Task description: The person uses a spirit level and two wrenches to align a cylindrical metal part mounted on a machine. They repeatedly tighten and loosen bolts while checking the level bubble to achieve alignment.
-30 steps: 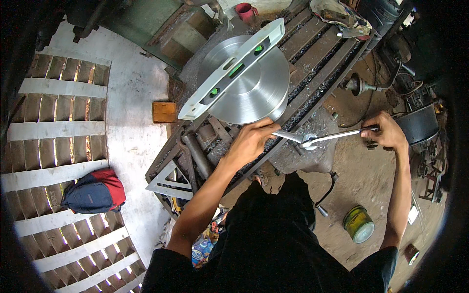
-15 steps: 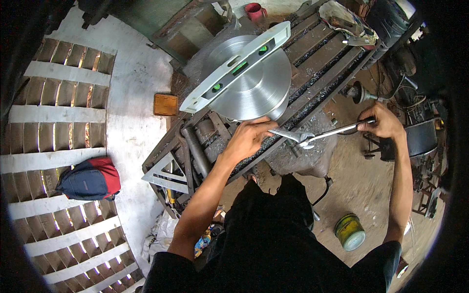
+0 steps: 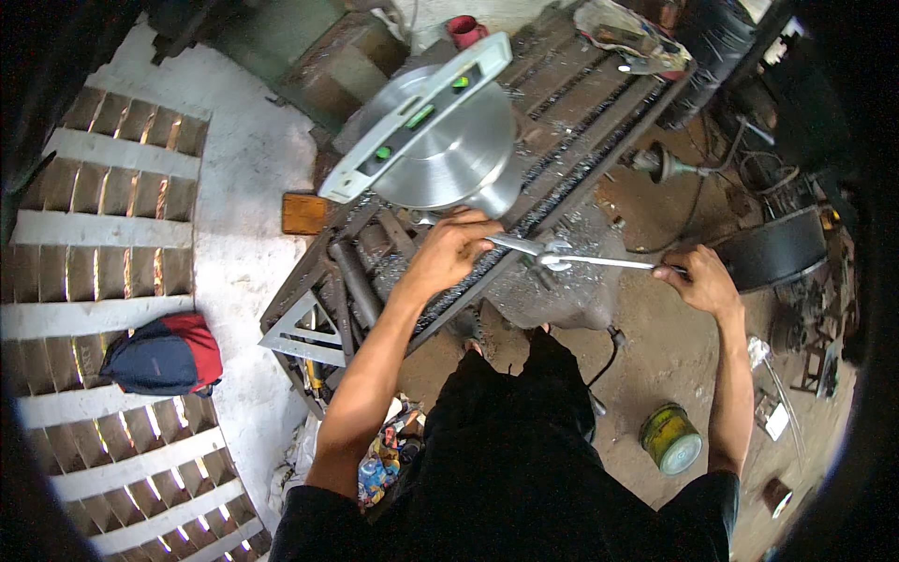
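Note:
My left hand (image 3: 448,248) is closed around one end of a flat silver wrench (image 3: 513,244), just below a large shiny metal disc (image 3: 468,140). My right hand (image 3: 698,278) grips the dark end of a second, long-shafted silver wrench (image 3: 604,261). The two tools meet at their heads between my hands, over the edge of a slatted metal bench (image 3: 585,126); how they engage there is too small to make out. A pale spirit level (image 3: 433,105) with green vials rests slantwise across the disc.
A triangular metal square (image 3: 304,330) and a steel bar (image 3: 356,281) lie at the bench's left end. A red mug (image 3: 465,32) stands at the back. On the floor are a yellow-green can (image 3: 670,438) and a black drum-shaped part (image 3: 773,248). A backpack (image 3: 164,354) is at the left wall.
The view has shifted, so the bench and disc sit further left. My right hand has come down a little relative to my left, and the long wrench now slopes downward toward it.

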`<state>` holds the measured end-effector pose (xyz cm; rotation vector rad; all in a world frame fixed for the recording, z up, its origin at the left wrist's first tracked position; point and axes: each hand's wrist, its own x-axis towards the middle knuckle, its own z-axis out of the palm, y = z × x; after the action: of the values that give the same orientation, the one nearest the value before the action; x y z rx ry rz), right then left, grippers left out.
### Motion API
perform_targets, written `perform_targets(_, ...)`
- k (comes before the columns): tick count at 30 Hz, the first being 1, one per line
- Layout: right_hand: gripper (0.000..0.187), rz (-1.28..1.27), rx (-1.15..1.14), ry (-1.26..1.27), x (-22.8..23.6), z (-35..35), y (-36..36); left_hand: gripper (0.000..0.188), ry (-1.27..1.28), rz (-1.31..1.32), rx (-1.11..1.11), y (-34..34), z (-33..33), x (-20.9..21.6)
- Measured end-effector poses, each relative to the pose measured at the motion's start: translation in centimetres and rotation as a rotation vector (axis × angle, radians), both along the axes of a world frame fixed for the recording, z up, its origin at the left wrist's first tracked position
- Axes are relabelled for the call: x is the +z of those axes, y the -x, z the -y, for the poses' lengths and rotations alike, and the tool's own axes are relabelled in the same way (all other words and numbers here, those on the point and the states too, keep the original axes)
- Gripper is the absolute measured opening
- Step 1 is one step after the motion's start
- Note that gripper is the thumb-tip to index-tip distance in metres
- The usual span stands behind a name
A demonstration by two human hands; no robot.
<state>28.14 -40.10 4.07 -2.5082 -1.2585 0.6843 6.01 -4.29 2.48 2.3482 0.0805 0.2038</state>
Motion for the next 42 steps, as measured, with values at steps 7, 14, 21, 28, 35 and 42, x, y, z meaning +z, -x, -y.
perform_targets(7, 0.052, 0.263, 0.000, -0.070, -1.6, 0.7, 1.8, 0.029, 0.033, 0.001, 0.000, 0.0, 0.3, -0.2)
perform_targets(14, 0.046, 0.446, -0.148, -0.061, -0.5, -0.9, 5.3, 0.037, -0.171, 0.139, 0.588, 5.2, -0.6, 1.4)
perform_targets(21, 0.042, 0.567, -0.190, -0.127, -1.3, -1.2, 6.6, 0.038, -0.127, 0.102, 0.513, 4.6, -4.4, 0.1)
perform_targets(28, 0.041, 0.551, -0.272, -0.108, -1.9, -1.2, 8.1, 0.032, -0.080, 0.194, 0.469, 4.3, -5.7, -1.2)
perform_targets(35, 0.041, 0.600, -0.239, -0.173, -2.4, -1.3, 7.6, 0.032, -0.156, 0.250, 0.446, 4.2, -5.9, -1.3)
perform_targets(42, 0.045, 0.607, -0.342, -0.159, -3.0, -1.5, 9.3, 0.032, -0.132, 0.180, 0.425, 4.2, -6.1, -1.1)
